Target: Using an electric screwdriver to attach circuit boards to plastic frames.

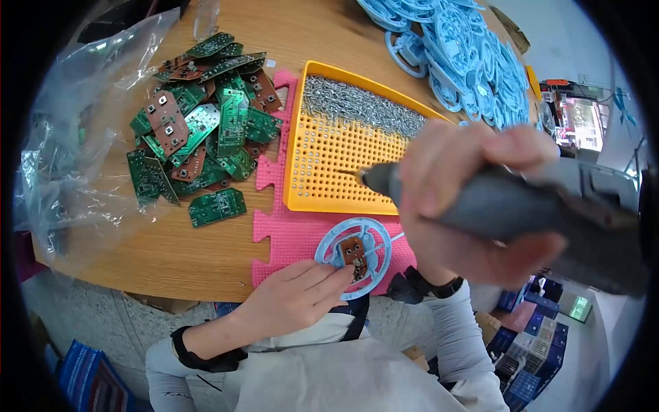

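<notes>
My left hand holds a light-blue plastic wheel-shaped part at its near left side, with the fingers pressed together over its inner edge. A small brown circuit board with black buttons sits in the middle of that part. My right hand is wrapped round a dark grey electric screwdriver, raised close to the camera and somewhat blurred. The screwdriver's bit points left, over the yellow perforated tray. Silver screws are heaped along the tray's far side, and several stand in its holes.
A pile of green and brown circuit boards lies on the wooden table at left, beside a clear plastic bag. Many light-blue plastic parts are heaped at far right. Pink foam mat lies under the tray.
</notes>
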Demonstrator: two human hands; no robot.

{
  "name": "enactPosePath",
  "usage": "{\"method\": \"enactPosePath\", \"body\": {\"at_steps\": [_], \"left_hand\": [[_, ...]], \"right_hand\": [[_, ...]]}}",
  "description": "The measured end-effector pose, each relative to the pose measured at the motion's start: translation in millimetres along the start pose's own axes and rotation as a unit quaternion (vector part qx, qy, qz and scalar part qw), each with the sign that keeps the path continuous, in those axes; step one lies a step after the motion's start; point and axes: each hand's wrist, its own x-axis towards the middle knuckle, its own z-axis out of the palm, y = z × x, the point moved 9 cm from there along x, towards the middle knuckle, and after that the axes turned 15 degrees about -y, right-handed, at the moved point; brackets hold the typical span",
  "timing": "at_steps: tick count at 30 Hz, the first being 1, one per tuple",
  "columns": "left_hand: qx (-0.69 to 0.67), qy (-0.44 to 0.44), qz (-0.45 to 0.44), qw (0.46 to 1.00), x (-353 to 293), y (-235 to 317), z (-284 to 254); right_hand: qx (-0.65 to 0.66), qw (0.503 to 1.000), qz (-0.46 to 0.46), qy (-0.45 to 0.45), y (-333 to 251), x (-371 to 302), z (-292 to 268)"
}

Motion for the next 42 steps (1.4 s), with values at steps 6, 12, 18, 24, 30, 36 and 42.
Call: {"method": "enactPosePath", "body": {"at_steps": [6,12,18,24,30,36,42], "left_hand": [[0.008,0.005,0.008,1.000,1,0,-4],[-0.002,0.003,0.005,1.000,2,-2,-5],[-0.002,0.000,0.011,1.000,2,-2,-4],[0.000,0.009,0.005,1.000,2,-1,-4],[0.000,-0.001,-0.009,1.000,-3,-2,-1],[-0.009,-0.008,0.000,1.000,-1,-1,1],[-0.005,-0.012,-0.003,1.000,0,0,2]], "right_hand": [[-0.081,0.993,0.059,-0.063,32,20,9],[-0.072,0.996,0.043,-0.039,40,16,9],[-0.080,0.995,0.043,-0.034,39,16,9],[-0.083,0.995,0.045,-0.023,35,12,7],[0.075,0.993,-0.058,-0.064,-7,5,-9],[-0.009,0.999,-0.025,-0.044,-43,-33,4],[-0.018,0.999,-0.047,-0.013,-33,-56,7]]}}
